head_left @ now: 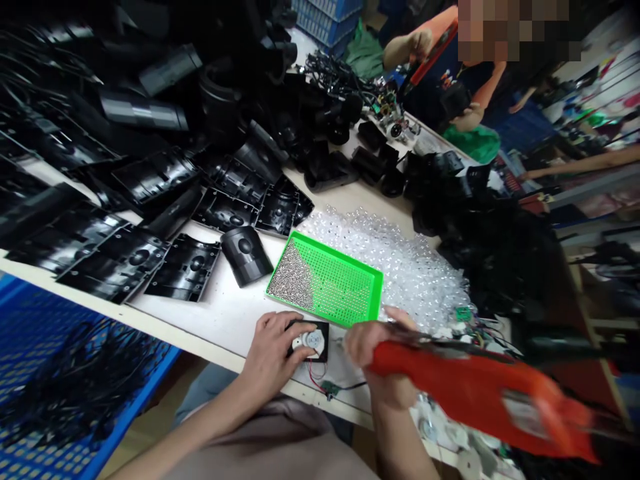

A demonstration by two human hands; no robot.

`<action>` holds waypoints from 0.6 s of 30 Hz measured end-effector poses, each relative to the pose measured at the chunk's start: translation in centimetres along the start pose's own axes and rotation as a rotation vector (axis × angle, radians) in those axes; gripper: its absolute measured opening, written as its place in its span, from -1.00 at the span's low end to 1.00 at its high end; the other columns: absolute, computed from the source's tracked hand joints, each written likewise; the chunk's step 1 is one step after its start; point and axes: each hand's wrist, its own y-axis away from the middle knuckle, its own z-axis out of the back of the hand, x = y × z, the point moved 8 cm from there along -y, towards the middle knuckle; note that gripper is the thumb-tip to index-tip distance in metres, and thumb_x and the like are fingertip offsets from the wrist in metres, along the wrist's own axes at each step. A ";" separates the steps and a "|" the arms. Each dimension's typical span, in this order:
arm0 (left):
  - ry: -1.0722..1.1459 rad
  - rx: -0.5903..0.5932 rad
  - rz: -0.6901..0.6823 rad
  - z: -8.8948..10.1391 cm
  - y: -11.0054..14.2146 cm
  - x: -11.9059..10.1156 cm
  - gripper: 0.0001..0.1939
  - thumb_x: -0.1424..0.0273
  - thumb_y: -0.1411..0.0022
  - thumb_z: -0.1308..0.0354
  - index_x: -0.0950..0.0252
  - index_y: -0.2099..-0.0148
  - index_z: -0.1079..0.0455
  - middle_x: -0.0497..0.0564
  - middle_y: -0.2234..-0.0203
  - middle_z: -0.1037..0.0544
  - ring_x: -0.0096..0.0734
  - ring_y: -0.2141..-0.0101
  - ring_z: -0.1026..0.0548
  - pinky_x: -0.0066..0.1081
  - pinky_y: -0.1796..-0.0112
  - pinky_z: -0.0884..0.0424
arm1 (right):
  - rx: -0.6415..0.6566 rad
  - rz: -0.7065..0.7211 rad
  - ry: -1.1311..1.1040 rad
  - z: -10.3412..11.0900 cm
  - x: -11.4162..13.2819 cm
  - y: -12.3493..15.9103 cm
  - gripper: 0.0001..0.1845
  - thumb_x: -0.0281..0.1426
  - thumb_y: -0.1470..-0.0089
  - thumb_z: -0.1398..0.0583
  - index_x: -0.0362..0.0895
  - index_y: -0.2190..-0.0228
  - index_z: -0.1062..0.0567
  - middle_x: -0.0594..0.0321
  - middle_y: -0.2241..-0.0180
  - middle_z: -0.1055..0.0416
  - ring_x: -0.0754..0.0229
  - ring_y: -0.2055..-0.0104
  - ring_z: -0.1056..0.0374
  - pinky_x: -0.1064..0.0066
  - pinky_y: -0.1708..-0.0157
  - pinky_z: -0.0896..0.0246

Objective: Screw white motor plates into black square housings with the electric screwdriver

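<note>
My left hand (270,347) holds a small black square part with a white round disc (313,343) down on the white table, thumb and fingers pressed around the disc. Red and black wires run from this part to a small green circuit board (330,387) near the table's front edge. My right hand (375,353) is wrapped round a red electric screwdriver (470,383), partly blurred, its tip pointing left at the disc and just apart from it. Just beyond my hands lies a green tray (345,252) with many small screws (291,277) heaped at its left end.
A pile of clear plastic pieces (395,260) spreads behind the tray. Black plastic shells (185,267) cover the table's left side, and a black curved cover (245,257) stands beside the tray. A blue crate (100,440) holds black cables. Across the table, a person (450,80) holds a red tool.
</note>
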 end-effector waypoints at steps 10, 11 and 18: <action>-0.027 -0.001 0.021 -0.3 0.2 0.3 -0.74 0.22 -0.30 -0.15 0.11 -0.01 -0.44 0.04 0.08 -0.52 -0.20 0.03 -0.43 -0.17 0.01 -0.21 | -0.045 0.138 0.029 1.4 -1.8 -4.6 -0.54 0.00 0.04 -0.23 0.01 0.18 -0.38 0.54 0.71 -0.14 0.31 0.76 -0.07 0.42 0.70 -0.13; -0.027 -0.004 0.019 -0.3 0.2 0.3 -0.73 0.22 -0.30 -0.14 0.11 -0.02 -0.44 0.04 0.09 -0.52 -0.20 0.03 -0.43 -0.17 0.01 -0.22 | -0.040 0.129 0.037 1.4 -2.2 -4.6 -0.54 0.01 0.04 -0.23 0.00 0.18 -0.38 0.54 0.71 -0.14 0.31 0.75 -0.07 0.42 0.69 -0.14; -0.033 -0.003 0.006 -0.2 0.1 0.3 -0.73 0.22 -0.31 -0.14 0.13 -0.02 -0.44 0.05 0.08 -0.52 -0.19 0.04 -0.44 -0.17 0.02 -0.22 | 0.028 0.122 0.011 1.5 -3.5 -4.1 -0.62 -0.06 -0.01 -0.22 -0.01 0.21 -0.34 0.51 0.67 -0.16 0.31 0.72 -0.11 0.45 0.69 -0.10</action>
